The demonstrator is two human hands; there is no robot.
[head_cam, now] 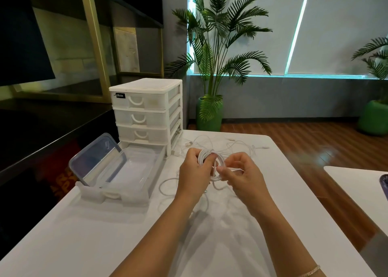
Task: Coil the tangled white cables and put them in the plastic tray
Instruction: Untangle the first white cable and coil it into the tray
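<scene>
Both hands grip cable coil (212, 163) | white table (105, 234) | wood floor (304, 142), palms (220, 45)

Bare table (88, 241) at 7 to 8 o'clock of the hands: open path. At 9 o'clock the pulled-out drawer (117, 195) holds the clear tray (134, 171), open on top; its lid (98, 157) leans on the left rim. Drawer unit (147, 110) blocks 11 o'clock. Loose cables (231, 145) lie at 12 to 1 o'clock.
</scene>
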